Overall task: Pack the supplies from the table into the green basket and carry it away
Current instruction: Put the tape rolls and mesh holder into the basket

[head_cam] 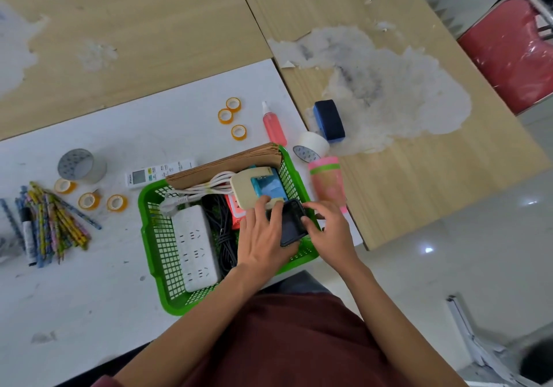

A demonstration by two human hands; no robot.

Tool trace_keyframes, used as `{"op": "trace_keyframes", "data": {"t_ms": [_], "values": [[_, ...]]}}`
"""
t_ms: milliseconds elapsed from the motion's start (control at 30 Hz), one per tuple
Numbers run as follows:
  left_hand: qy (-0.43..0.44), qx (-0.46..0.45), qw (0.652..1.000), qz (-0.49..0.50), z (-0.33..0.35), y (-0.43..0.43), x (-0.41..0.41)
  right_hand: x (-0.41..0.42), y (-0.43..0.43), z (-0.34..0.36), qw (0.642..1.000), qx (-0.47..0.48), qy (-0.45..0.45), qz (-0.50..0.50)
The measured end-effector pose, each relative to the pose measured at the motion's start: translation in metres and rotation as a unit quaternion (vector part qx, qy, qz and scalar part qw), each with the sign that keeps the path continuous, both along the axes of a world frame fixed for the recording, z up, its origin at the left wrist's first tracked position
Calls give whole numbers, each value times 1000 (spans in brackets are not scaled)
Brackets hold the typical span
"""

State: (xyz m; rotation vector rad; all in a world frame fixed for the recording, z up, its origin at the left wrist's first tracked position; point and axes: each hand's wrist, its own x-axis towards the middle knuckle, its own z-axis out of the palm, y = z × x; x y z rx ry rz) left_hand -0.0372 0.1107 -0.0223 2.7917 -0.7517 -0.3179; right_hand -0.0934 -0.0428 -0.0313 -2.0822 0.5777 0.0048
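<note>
The green basket [155, 237] sits on the white table at the near edge. Inside lie a white power strip [196, 249], black cables [223, 231], brown paper [227, 162], a cream and blue device [254, 186] and a red pack. Both hands are over the basket's right side, gripping a black flat device [291, 222]. My left hand [264, 234] holds its left edge and my right hand [329, 228] holds its right edge. Outside the basket lie a remote [158, 172], tape rolls, pencils [57, 222], a pink spray bottle [273, 126] and a pink cup [327, 180].
A grey tape roll [80, 165] and small yellow tapes [89, 201] lie left of the basket, three more yellow tapes [230, 117] behind it. A white tape roll [311, 147] and blue eraser block [329, 120] sit at the right. A red chair [508, 54] stands at far right.
</note>
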Motion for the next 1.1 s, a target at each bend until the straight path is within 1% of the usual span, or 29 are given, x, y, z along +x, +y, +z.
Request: {"op": "trace_keyframes", "data": {"t_ms": [67,133,267,333,500,567,600,667,700,733,800,867,933,967,1033,1100], "values": [[-33,4,999,-39,3,3,4,3,0,0,1000,11,-6,-4],[-46,7,996,-70,6,4,12,7,-2,-1,1000,19,-11,-9],[13,3,994,-105,13,-2,34,22,-7,0,998,33,-28,-41],[28,13,993,-118,14,-7,45,34,-12,0,997,29,-38,-62],[74,36,982,-170,11,-22,66,76,-25,4,997,10,-50,-64],[80,48,980,-174,7,-28,75,99,-30,8,996,-28,-56,-63],[85,59,979,-173,5,-29,78,111,-34,8,993,-75,-58,-68],[94,73,978,-170,0,-30,83,132,-42,4,982,-175,-27,-71],[92,77,978,-170,-2,-30,83,140,-46,-1,977,-202,3,-63],[89,80,978,-170,-4,-29,84,147,-50,-7,975,-212,34,-48],[84,81,978,-173,-4,-29,83,157,-55,-18,978,-189,84,-19],[92,73,977,-179,-3,-29,83,163,-58,-23,983,-156,100,-12],[109,46,978,-174,2,-27,87,167,-58,-19,988,-132,77,-27],[117,16,980,-161,5,-24,90,168,-58,-14,990,-124,53,-38],[119,-101,982,-105,13,-16,92,166,-54,3,993,-97,-11,-60],[123,-215,969,8,25,-2,89,160,-43,23,994,-45,-73,-74]]}}
